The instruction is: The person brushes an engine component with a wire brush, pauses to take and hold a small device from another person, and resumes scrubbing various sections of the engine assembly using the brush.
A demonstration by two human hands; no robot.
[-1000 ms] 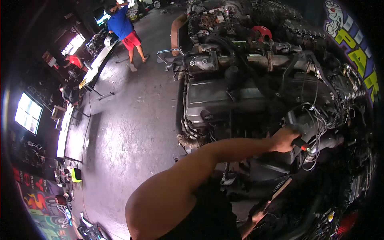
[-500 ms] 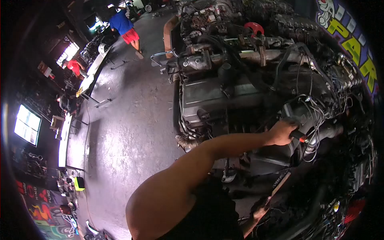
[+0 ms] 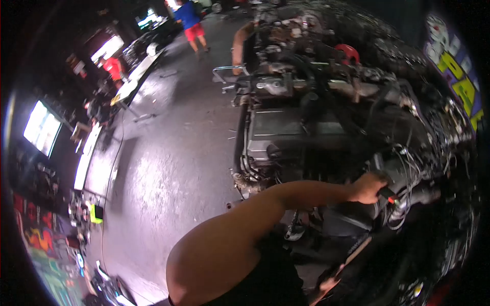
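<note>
Wires [image 3: 416,164] beside the tool [image 3: 388,195] clenched in left hand [image 3: 370,187] could snag if it slips; right hand [image 3: 331,282] grips brush [image 3: 358,250].

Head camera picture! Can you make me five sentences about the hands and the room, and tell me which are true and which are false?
1. The left hand is holding something with a black-and-red handle. True.
2. The right hand is empty. False: it is holding a brush.
3. The person in the blue shirt wears red shorts. True.
4. The bright window is on the right side of the picture. False: it is on the left side.
5. The curved red piece is higher in the picture than the left hand. True.
</note>
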